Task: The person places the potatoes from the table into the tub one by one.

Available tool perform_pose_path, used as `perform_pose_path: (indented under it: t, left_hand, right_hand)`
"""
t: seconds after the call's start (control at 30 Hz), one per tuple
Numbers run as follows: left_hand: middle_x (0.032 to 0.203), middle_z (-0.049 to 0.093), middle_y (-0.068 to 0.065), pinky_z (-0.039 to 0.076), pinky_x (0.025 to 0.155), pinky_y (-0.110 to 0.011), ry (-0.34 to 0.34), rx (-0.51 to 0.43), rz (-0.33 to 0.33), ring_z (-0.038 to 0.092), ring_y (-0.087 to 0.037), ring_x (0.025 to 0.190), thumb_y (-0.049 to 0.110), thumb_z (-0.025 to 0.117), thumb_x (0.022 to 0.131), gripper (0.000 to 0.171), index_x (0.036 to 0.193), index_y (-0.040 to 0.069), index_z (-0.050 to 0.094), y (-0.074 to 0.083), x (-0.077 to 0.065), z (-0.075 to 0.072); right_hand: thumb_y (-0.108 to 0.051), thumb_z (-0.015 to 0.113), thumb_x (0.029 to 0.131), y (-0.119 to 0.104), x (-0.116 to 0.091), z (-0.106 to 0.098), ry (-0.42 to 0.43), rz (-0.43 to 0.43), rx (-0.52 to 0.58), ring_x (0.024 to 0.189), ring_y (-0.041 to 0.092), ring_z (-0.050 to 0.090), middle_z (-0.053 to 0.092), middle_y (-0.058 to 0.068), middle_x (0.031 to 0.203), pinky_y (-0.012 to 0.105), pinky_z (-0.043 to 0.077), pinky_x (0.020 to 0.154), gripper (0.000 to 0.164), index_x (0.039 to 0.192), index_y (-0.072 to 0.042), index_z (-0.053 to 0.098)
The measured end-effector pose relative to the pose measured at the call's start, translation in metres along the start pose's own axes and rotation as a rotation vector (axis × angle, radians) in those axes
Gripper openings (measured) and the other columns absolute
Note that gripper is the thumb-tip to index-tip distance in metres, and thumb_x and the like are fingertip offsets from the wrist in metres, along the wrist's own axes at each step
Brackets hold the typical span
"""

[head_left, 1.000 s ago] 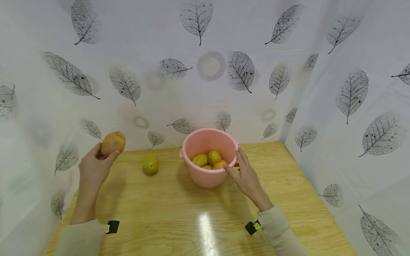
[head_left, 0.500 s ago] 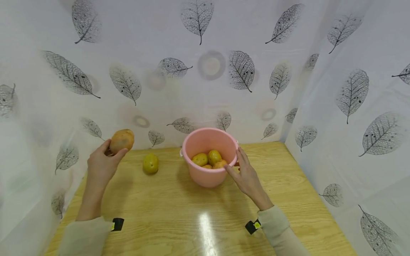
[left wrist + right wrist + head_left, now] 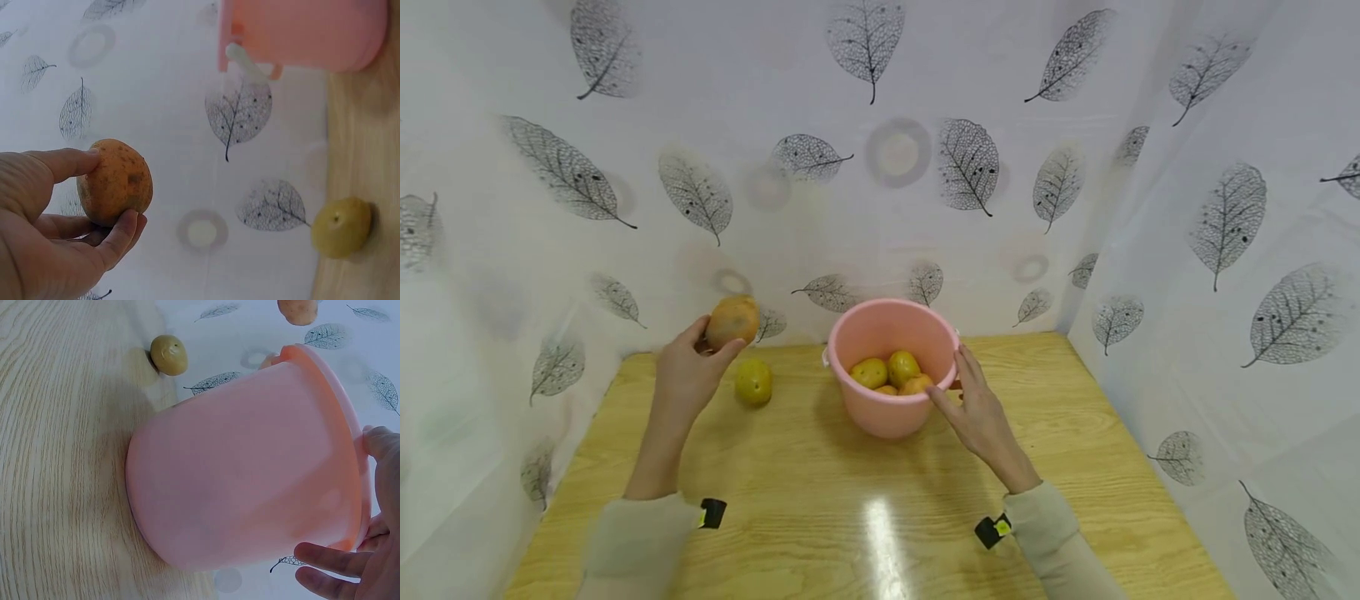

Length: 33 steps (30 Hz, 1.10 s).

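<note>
My left hand (image 3: 688, 371) holds a brownish potato (image 3: 733, 322) above the table's left part, pinched between thumb and fingertips. In the left wrist view the same potato (image 3: 116, 181) shows dark patches on its skin. Below and right of that hand, a yellower potato (image 3: 753, 382) lies on the table. The pink bucket (image 3: 887, 421) stands upright at the middle with several potatoes (image 3: 902, 368) inside. My right hand (image 3: 977, 417) grips the bucket's right rim, its thumb on the rim; in the right wrist view, fingers (image 3: 331, 559) lie along the outer side.
The wooden table (image 3: 820, 517) spreads in front of the bucket and to both sides. A white leaf-printed curtain (image 3: 760, 208) hangs behind the table and along its sides. A white handle joint (image 3: 247, 62) sits on the bucket's left side.
My left hand has moved right with the brownish potato, from the far left to above the yellower potato, towards the bucket. The right hand and the bucket have stayed in place.
</note>
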<state>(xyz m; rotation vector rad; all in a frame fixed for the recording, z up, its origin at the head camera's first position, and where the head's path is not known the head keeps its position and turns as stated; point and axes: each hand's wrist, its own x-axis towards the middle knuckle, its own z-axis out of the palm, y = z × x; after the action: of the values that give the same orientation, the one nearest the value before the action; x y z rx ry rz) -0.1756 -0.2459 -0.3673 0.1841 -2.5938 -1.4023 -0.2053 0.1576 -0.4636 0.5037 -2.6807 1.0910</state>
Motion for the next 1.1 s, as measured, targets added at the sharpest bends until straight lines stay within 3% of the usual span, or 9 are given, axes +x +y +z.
perform_pose_path:
  t: [0.2, 0.57, 0.83, 1.1]
  left_hand:
    - [0.149, 0.047, -0.034, 0.048, 0.107, -0.053, -0.035, -0.045, 0.012, 0.054, -0.044, 0.132, 0.031, 0.069, 0.101, 0.08, 0.158, -0.008, 0.028, 0.013, 0.002, 0.02]
    - [0.142, 0.053, -0.033, 0.053, 0.102, -0.05, -0.025, -0.073, 0.075, 0.06, -0.043, 0.124, 0.023, 0.073, 0.098, 0.074, 0.154, -0.01, 0.037, 0.035, 0.006, 0.059]
    - [0.141, 0.055, -0.031, 0.056, 0.098, -0.048, -0.048, -0.066, 0.081, 0.062, -0.04, 0.121, 0.024, 0.075, 0.097, 0.074, 0.153, -0.009, 0.039, 0.048, 0.006, 0.082]
    - [0.143, 0.054, -0.028, 0.052, 0.103, -0.046, -0.069, -0.049, 0.076, 0.06, -0.037, 0.124, 0.026, 0.077, 0.095, 0.075, 0.153, -0.007, 0.041, 0.062, 0.006, 0.107]
  right_hand:
    - [-0.046, 0.062, 0.103, 0.0, 0.001, 0.0, 0.002, -0.004, 0.015, 0.112, 0.039, 0.064, 0.018, 0.014, 0.17, 0.053, 0.058, 0.087, 0.084, 0.164, -0.003, 0.022]
    - [-0.049, 0.06, 0.103, -0.003, -0.001, 0.0, -0.006, 0.026, 0.01, 0.112, 0.035, 0.063, 0.018, 0.013, 0.17, 0.051, 0.058, 0.088, 0.085, 0.164, -0.004, 0.022]
    - [-0.046, 0.062, 0.103, -0.002, 0.0, 0.001, 0.001, 0.004, 0.011, 0.111, 0.034, 0.064, 0.018, 0.013, 0.17, 0.052, 0.058, 0.088, 0.085, 0.164, -0.004, 0.022]
    - [-0.047, 0.062, 0.103, -0.003, 0.0, 0.001, -0.007, 0.016, 0.02, 0.112, 0.035, 0.063, 0.018, 0.013, 0.17, 0.055, 0.057, 0.09, 0.085, 0.164, -0.004, 0.021]
